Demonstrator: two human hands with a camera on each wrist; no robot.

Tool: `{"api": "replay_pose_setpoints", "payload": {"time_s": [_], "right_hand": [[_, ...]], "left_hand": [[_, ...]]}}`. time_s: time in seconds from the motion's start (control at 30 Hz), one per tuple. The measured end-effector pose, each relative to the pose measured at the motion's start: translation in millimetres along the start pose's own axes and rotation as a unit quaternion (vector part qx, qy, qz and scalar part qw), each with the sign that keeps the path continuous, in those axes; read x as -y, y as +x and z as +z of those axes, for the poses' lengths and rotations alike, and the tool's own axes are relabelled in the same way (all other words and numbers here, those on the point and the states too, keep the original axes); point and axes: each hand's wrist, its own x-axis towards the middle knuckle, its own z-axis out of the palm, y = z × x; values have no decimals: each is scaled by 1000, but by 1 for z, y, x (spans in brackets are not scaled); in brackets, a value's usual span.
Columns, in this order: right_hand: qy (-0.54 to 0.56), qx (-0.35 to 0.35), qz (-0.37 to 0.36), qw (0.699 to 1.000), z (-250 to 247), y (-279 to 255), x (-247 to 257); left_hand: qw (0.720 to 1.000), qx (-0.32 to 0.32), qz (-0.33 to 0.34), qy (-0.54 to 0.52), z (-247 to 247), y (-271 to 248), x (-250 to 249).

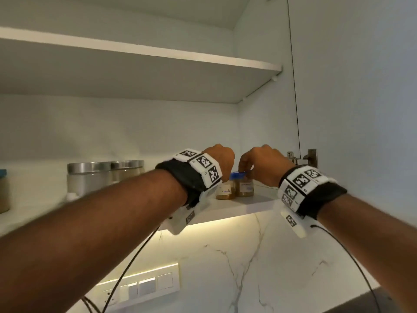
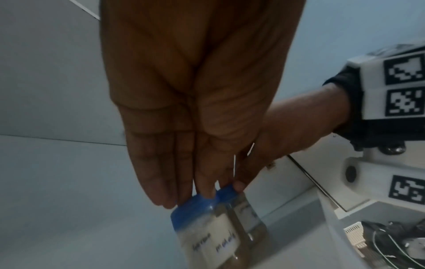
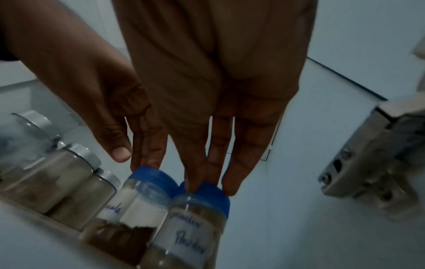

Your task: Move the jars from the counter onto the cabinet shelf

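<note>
Two small clear jars with blue lids stand side by side at the right end of the cabinet shelf (image 1: 255, 203). The left jar (image 1: 223, 190) (image 2: 207, 227) (image 3: 142, 200) bears a handwritten label and holds brown powder. My left hand (image 1: 222, 159) (image 2: 190, 196) touches its lid with straight fingers, the thumb off the lid. The right jar (image 1: 244, 188) (image 2: 248, 214) (image 3: 190, 227) is labelled "Powder". My right hand (image 1: 259, 161) (image 3: 207, 187) pinches its lid from above.
Several steel-lidded jars (image 1: 90, 177) (image 3: 69, 172) stand further left on the same shelf, and another jar (image 1: 3, 190) shows at the far left edge. An upper shelf (image 1: 158, 53) hangs overhead. A door hinge (image 1: 311, 157) (image 3: 368, 163) is close on the right. A switch panel (image 1: 146, 285) is below.
</note>
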Motion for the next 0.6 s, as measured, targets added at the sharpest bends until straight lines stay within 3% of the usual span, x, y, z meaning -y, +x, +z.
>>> {"api": "replay_pose_setpoints", "payload": {"time_s": [0.27,0.4,0.6], "right_hand": [[-71,109,27,991,-1,59,2],[-138,113,41,983,11,75,-1],[-214,150,27,965,46,133,-52]], "left_hand": [[978,188,7,95,-10,51,11],[970,181,17,162,-4,54,8],[975,167,26,143,7,59,8]]}}
